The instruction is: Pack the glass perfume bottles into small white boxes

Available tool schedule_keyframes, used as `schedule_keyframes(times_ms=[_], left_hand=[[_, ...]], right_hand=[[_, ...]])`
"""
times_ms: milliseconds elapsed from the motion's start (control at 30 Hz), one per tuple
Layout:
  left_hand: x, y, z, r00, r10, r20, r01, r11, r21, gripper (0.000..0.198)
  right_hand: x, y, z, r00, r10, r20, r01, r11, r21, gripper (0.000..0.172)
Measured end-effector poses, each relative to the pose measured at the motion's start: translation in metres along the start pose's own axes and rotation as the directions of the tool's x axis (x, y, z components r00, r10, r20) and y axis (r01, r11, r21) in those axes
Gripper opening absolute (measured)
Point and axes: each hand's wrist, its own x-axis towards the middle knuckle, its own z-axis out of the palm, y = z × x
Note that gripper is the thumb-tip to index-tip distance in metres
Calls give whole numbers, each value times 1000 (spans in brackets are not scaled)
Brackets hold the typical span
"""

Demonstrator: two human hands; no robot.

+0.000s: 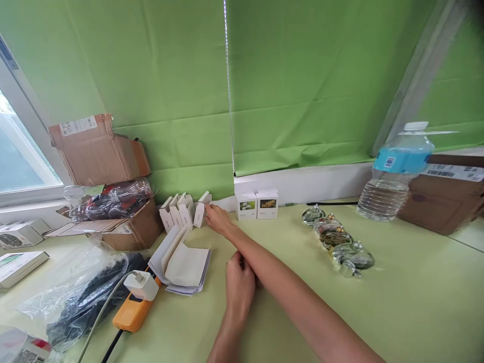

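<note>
My right hand (217, 219) reaches across to the left, its fingers closed on the side of a slim white box (201, 209) at the right end of a row. Beside that box stand several more slim white boxes (177, 212), leaning slightly. My left hand (239, 282) rests on the table under my right forearm, fingers curled; whether anything is inside it is hidden. Two white boxes with pictures, one green (247, 206) and one yellow (267, 204), stand to the right of my right hand. An open notebook (186, 264) lies left of my left hand.
Glass bottles (336, 237) lie in a line on the right, before a large water bottle (391, 171) and a brown box (442, 196). At left are cardboard boxes (132, 227), plastic bags (91, 287), an orange power strip (132, 311) with a white plug (141, 286), and cables.
</note>
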Motion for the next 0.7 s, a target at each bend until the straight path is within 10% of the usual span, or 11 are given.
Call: schedule_keyframes(times_ms=[700], left_hand=[[6,-10,2,997,59,-47,-54,994,98,32]], right_hand=[[-70,14,-42,998,36,-50,-38,998,-41,25]])
